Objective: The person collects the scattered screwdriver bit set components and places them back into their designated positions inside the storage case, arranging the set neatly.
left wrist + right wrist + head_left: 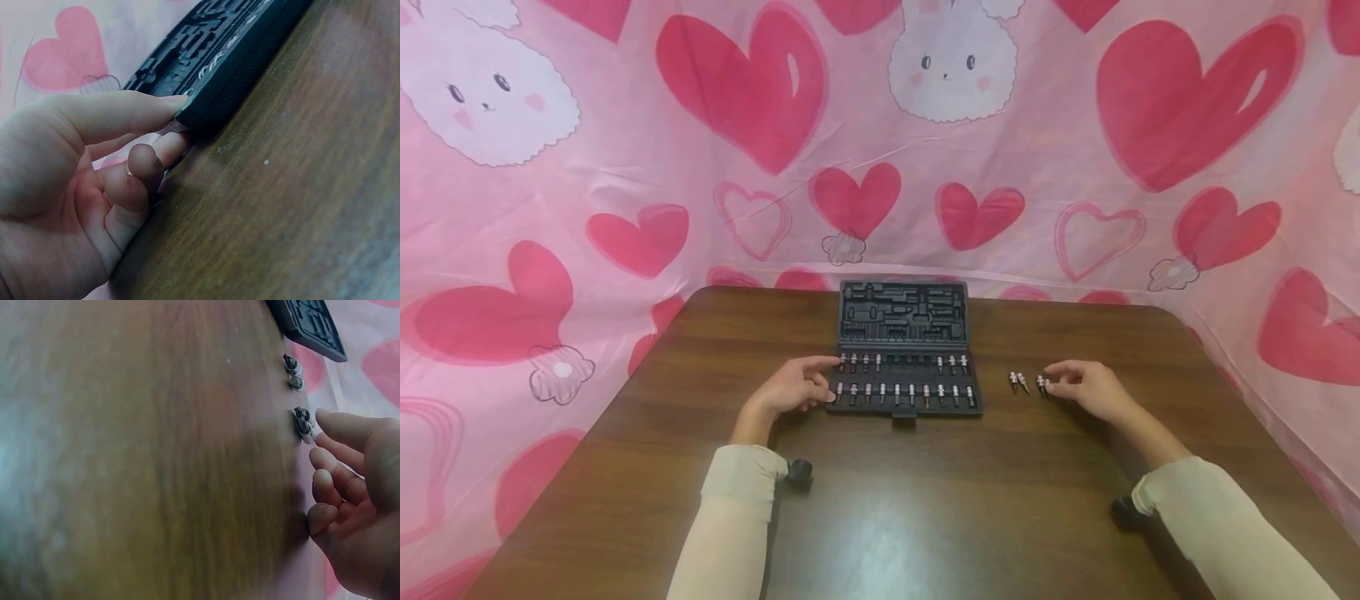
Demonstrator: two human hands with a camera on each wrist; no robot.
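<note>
An open black case (904,343) lies on the table, with small silver-and-dark bit sockets (912,395) standing in two rows. My left hand (790,387) holds the case's left side, index finger toward the back row and thumb at the near corner. In the left wrist view, the thumb (134,115) rests on the case's corner (203,112), the other fingers lower beside it. My right hand (1090,390) is at a pair of bit sockets (1041,384) on the table, thumb and index fingertips right beside them and parted. Another pair (1018,382) lies nearer the case.
The case's lid (904,312) stands raised at the back, moulded with recesses. In the back row, a gap shows between sockets on the left and right. The brown wooden table (880,500) meets a pink heart-patterned cloth (925,167) behind and at the sides.
</note>
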